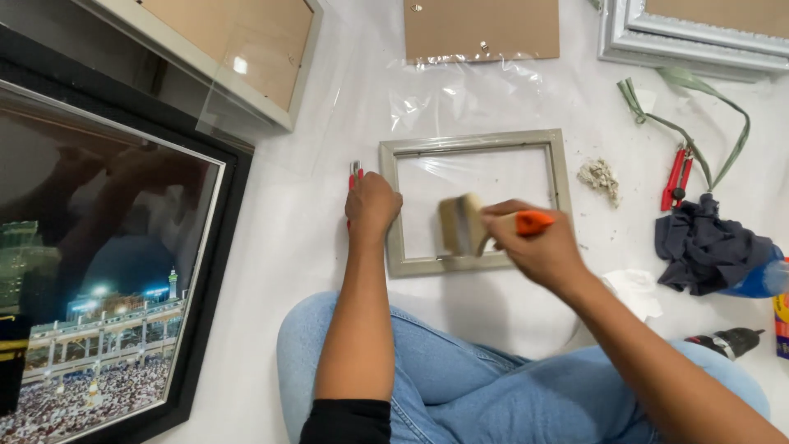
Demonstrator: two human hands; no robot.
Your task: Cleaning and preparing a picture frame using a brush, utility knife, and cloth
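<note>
White floor [312,247] covered in clear plastic sheet [460,90]; person sitting on it in jeans; big black-framed city photo [99,312] leaning at left, cardboard backing [481,29] at top, silver frames [699,33] top right; red pliers [675,177], dark cloth [707,247], green strap [690,115], drill [727,341] lying at right. Small grey frame [477,201] lying flat in front of the knees, glass in it. Left hand [371,205] pressing on its left edge, fingers curled, beside a red tool [355,173]; right hand [538,247] gripping orange-handled brush [472,224], blurred, over the frame's lower part.
</note>
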